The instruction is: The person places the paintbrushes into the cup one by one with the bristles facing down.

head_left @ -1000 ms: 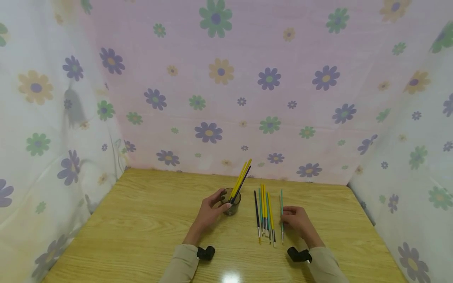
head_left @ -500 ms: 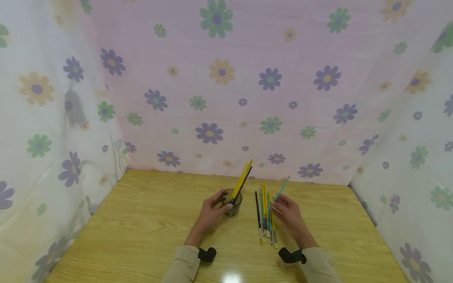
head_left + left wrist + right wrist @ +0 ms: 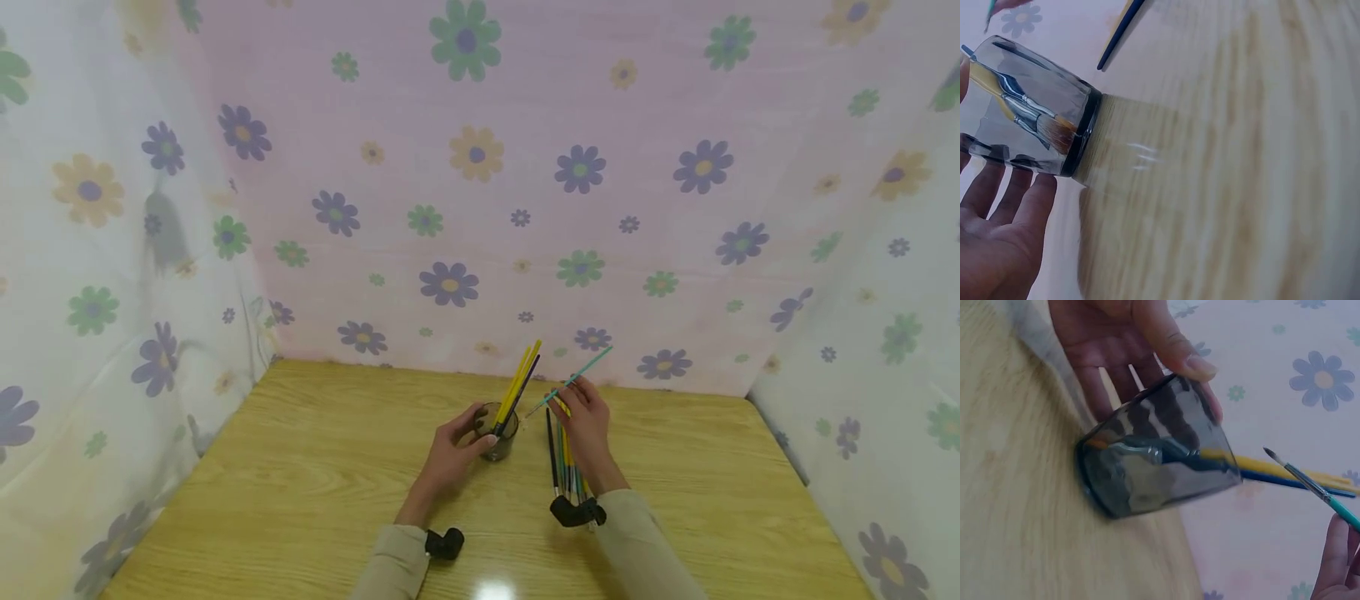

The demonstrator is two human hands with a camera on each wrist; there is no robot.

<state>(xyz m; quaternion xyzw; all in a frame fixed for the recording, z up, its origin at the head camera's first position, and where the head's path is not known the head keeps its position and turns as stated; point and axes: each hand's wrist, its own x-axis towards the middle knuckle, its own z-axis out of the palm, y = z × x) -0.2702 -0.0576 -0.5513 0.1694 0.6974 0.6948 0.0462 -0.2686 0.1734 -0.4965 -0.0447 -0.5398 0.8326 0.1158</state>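
My left hand (image 3: 446, 458) holds a smoky clear glass cup (image 3: 1147, 494) that stands on the table, fingers on one side and thumb near the rim. Yellow paintbrushes (image 3: 516, 385) and a dark-handled paintbrush (image 3: 527, 382) lean in the cup, bristles down, as the left wrist view shows through the glass. My right hand (image 3: 588, 427) pinches a teal paintbrush (image 3: 592, 364), tilted, its bristle end pointing down toward the cup and just right of its rim. Beneath the right hand lie several paintbrushes, among them a black one (image 3: 552, 450); the hand and wrist partly hide them.
The wood-grain table (image 3: 322, 475) runs back to a floral cloth (image 3: 450, 208), which also hangs at both sides. A black wrist mount (image 3: 445, 544) sits on the left wrist and another mount (image 3: 577, 511) on the right, over the lying brushes.
My right hand has lifted the teal paintbrush from the table's right side, tilted it and carried it left to beside the cup. The left hand stays on the cup.
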